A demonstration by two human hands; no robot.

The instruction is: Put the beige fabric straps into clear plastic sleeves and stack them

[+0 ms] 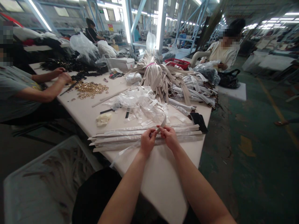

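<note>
Both my hands meet over the near end of a long white table. My left hand and my right hand are closed in pinches on one pale beige strap, which curves up and away between them. A thin clear plastic sleeve trails down-left from my left hand. Just under my hands lies a flat row of several plastic-wrapped straps.
A heap of torn clear wrappers and a big bundle of beige straps lie beyond. A dark phone rests near the right edge. A person at left works by gold buckles. A clear bin stands at lower left.
</note>
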